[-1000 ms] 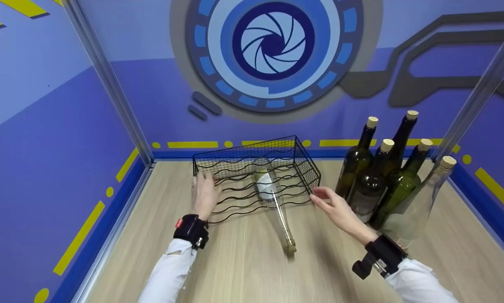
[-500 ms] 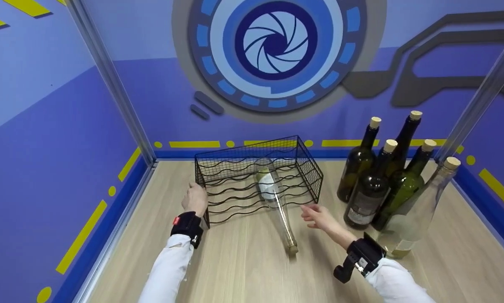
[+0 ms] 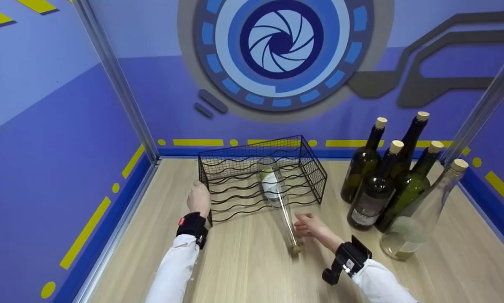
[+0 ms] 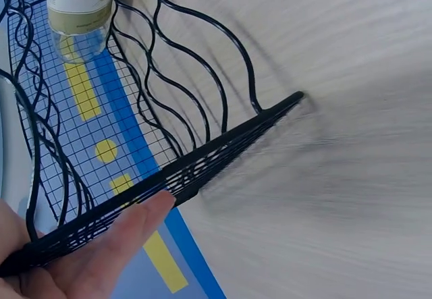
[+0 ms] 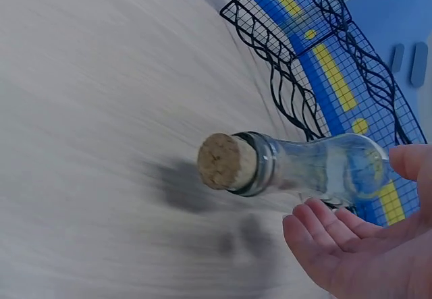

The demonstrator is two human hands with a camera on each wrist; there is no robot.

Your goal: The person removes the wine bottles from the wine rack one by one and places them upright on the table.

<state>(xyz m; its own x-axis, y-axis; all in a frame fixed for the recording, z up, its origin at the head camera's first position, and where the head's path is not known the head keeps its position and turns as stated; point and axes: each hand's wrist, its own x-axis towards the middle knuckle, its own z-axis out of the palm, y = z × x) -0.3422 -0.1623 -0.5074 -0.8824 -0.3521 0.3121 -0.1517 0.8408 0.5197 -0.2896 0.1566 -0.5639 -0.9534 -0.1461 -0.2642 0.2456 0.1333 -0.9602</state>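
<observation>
A black wire wine rack (image 3: 315,177) stands at the middle of the table, and a clear corked bottle (image 3: 271,185) lies across its wavy rods. The bottle's neck sticks out past the front, toward me. My left hand (image 3: 199,198) grips the rack's left side; in the left wrist view its fingers (image 4: 140,219) and thumb lie on either side of the mesh panel. Beside the bottle's neck is my right hand (image 3: 313,229), fingers extended and holding nothing. The right wrist view has the cork (image 5: 219,162) close up, with the right palm (image 5: 385,258) facing the neck.
Several dark corked bottles (image 3: 369,202) stand upright at the right. A clear corked bottle (image 3: 416,231) stands in front of them. Blue patterned walls (image 3: 163,97) and metal corner posts close off the wooden table (image 3: 247,265) at the back and sides.
My left hand has come down from the rack's left part to its outer left side. The right hand has left the rack's right front corner and moved left and nearer, beside the bottle's neck.
</observation>
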